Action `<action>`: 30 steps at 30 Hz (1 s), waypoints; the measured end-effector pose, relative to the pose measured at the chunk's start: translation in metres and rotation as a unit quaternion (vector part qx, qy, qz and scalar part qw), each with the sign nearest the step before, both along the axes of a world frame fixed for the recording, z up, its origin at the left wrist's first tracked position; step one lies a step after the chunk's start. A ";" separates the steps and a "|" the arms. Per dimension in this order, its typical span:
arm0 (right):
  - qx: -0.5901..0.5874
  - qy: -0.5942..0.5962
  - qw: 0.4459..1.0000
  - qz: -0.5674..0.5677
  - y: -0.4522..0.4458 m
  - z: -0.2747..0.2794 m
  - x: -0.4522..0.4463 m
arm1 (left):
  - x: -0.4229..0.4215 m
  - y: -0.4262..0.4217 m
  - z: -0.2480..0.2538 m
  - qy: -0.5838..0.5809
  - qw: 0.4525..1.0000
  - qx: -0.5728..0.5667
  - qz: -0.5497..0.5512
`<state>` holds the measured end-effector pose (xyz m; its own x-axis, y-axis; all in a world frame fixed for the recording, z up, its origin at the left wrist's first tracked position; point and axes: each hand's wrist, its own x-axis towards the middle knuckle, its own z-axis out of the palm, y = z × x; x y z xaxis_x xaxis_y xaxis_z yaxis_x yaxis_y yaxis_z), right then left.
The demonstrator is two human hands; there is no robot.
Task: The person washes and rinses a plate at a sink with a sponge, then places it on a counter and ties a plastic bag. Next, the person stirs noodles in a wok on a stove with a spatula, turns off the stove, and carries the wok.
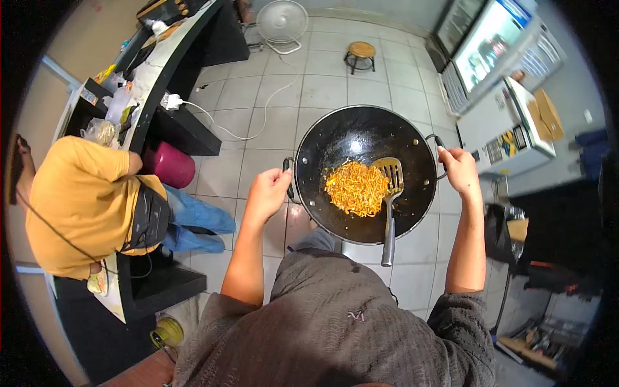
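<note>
A black wok (329,135) hangs in front of me above the tiled floor, carried by its two side handles. My left hand (269,193) is closed round the left handle (288,177). On the other side, my right hand (459,169) grips the right handle (440,143). Fried noodles (356,188) lie heaped in the middle of the wok. A slotted metal spatula (390,206) rests against the noodles, and its handle sticks out over the near rim.
A person in a yellow shirt (84,200) stands at the long counter (149,80) on the left. A magenta bin (173,164) is under it. Ahead are a fan (282,22), a stool (360,55) and a floor cable (263,122). A fridge (487,48) and white freezer (500,129) stand right.
</note>
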<state>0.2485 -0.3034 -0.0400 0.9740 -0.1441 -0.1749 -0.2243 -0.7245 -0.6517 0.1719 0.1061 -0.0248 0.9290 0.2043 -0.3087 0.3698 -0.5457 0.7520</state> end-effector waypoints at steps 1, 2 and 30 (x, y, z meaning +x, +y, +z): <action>0.010 0.032 0.999 -0.001 -0.002 0.001 0.005 | 0.003 -0.002 -0.004 0.015 1.000 0.002 0.009; 0.020 0.068 0.997 0.002 -0.005 0.002 0.009 | 0.000 -0.005 -0.006 0.018 1.000 0.000 0.016; 0.090 -0.088 0.984 0.125 -0.035 0.002 -0.035 | -0.085 -0.054 0.000 -0.195 0.967 -0.042 0.156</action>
<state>0.2135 -0.3386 -0.0383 0.9926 0.1211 -0.0020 0.0732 -0.6128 -0.7869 0.0866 0.0518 -0.0253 0.8749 0.4836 0.0247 0.1861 -0.3830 0.9048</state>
